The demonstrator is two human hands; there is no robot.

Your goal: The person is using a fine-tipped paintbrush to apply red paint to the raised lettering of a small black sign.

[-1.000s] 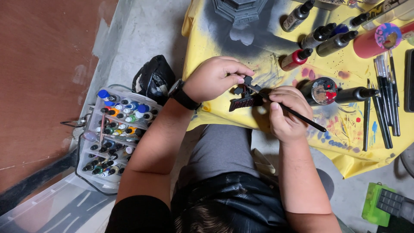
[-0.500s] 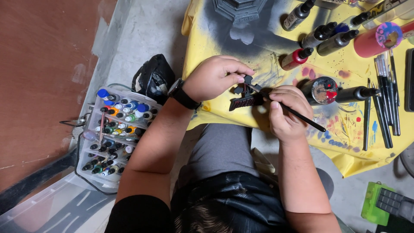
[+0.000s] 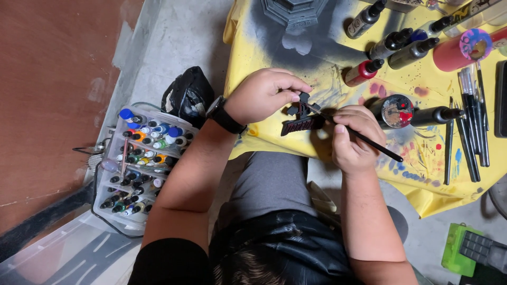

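Pinching a dark figure (image 3: 302, 117), left hand (image 3: 266, 95) nears the table edge (image 3: 274, 150) — right hand (image 3: 353, 138) grips a brush (image 3: 364, 138).

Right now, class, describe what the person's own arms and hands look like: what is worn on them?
Both forearms are bare. The left hand has a black wristwatch on its wrist; the right hand wears nothing. Black short sleeves cover the upper arms.

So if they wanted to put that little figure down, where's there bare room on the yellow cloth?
Bare cloth lies below the grey hexagonal base, above the left hand, and along the near edge of the yellow cloth under the right hand. It is crowded on the right, with the paint bottles, the paint-smeared lid and the row of brushes.
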